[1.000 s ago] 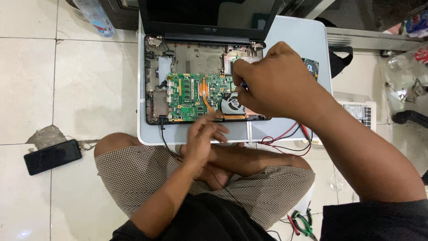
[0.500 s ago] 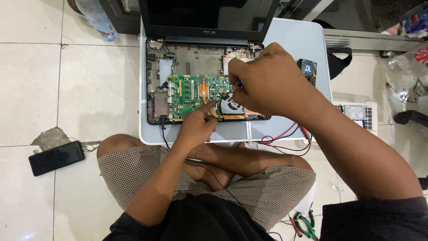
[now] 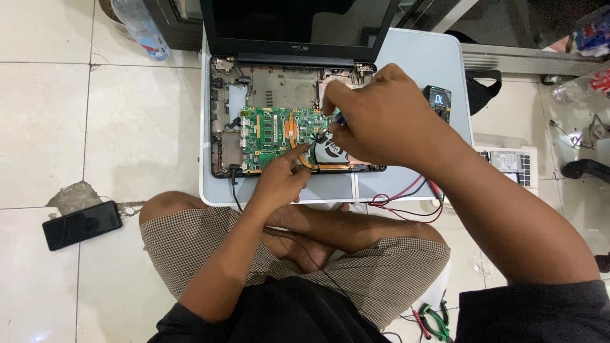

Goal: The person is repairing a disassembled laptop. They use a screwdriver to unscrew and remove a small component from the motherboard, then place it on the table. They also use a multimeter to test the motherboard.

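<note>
- Currently, the left hand (image 3: 283, 178) rests at the near edge of the opened laptop (image 3: 219, 127), fingers drawn narrow, with the index finger pointing onto the green circuit board (image 3: 273, 130) beside the fan (image 3: 330, 151). Whether it pinches a small part cannot be told.
- The right hand (image 3: 381, 121) hovers just beyond and to the right of the left hand, over the fan corner. Its fingers are closed on a thin tool with a blue tip (image 3: 340, 118); the working end is hidden under the fingers.
- The laptop lies on a small white desk (image 3: 413, 63), directly ahead of both hands, with its screen (image 3: 298, 25) tilted up on the far side.
- A multimeter (image 3: 438, 101) sits just right of the right hand; red and black leads (image 3: 406, 197) trail under the right wrist.
- A black phone (image 3: 82, 223) lies on the floor, well left of the left hand. Pliers (image 3: 435, 317) lie on the floor near the right knee.
- Judgement on technique: keep the left fingertip steady as a brace, hold the tool upright on the contact point, and apply light pressure only.
- Keep the leads away from the fan and the bare board, since a slip could bridge neighbouring contacts.
</note>
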